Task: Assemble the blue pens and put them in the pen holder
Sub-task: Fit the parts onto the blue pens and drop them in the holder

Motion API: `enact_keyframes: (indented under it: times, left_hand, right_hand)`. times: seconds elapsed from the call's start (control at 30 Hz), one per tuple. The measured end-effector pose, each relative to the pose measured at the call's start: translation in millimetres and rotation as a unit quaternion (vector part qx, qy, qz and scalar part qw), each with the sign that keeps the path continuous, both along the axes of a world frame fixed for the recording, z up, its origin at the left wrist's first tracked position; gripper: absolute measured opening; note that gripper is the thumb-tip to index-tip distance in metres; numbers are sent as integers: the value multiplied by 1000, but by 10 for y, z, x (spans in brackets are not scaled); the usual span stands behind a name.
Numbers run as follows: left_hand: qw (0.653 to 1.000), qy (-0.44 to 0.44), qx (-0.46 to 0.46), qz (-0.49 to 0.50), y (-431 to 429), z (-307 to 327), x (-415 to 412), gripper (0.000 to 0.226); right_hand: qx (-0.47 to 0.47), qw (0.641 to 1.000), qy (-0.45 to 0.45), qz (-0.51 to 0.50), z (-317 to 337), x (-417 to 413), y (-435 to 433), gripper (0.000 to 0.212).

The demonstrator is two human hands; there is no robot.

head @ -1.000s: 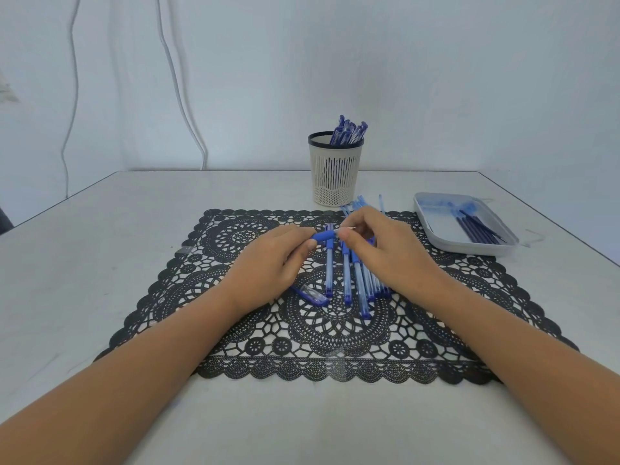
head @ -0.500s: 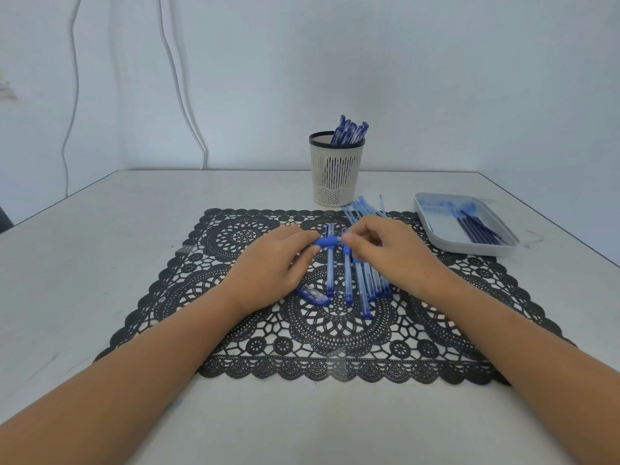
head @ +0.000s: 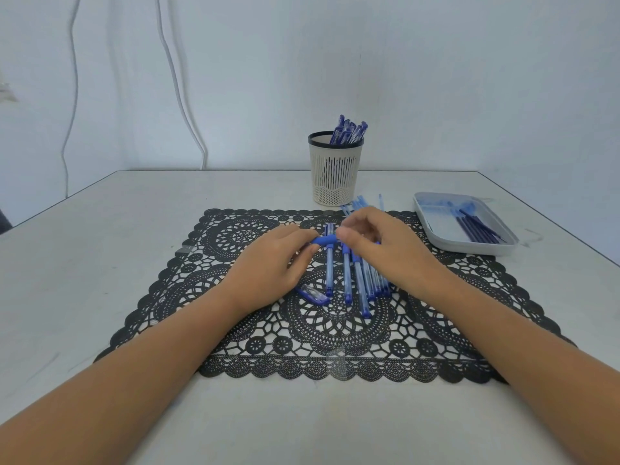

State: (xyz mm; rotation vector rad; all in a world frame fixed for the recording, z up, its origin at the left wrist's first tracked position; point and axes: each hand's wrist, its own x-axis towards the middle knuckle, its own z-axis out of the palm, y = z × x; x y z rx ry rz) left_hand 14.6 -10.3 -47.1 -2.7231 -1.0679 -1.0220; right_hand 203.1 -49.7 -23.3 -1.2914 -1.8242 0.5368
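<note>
My left hand (head: 268, 263) grips a blue pen (head: 323, 240) by its barrel, held crosswise just above the black lace mat (head: 235, 330); only its blue grip end shows. My right hand (head: 385, 250) meets that end with thumb and fingertips, and what it pinches there is too small to make out. Several blue pen barrels (head: 355, 280) lie side by side on the mat under my hands. One blue cap (head: 313, 294) lies beside them on the left. The beige slotted pen holder (head: 335, 176) stands behind the mat with several assembled pens (head: 349, 130) sticking out.
A grey tray (head: 432, 219) with several dark refills (head: 476, 228) sits at the right of the mat. A few thin clear pen parts (head: 360, 201) lie between the holder and my right hand. White cables (head: 181, 95) hang down the wall behind the table.
My hands stay together at the pen's end. The right-hand fingers have shifted slightly at the tip. Nothing else has moved.
</note>
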Motion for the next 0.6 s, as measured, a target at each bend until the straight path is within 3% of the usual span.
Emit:
enact_keyframes:
  times: [0.4,0.6]
  left_hand:
    - [1000,9,-1,-1,-8,8,1,43]
    - [998,-46,-42,18,3,31,-17,36]
  right_hand:
    - [-8,999,13,-33,-2,-7,24,14]
    - [18,997,68,-38,20,33,36,12]
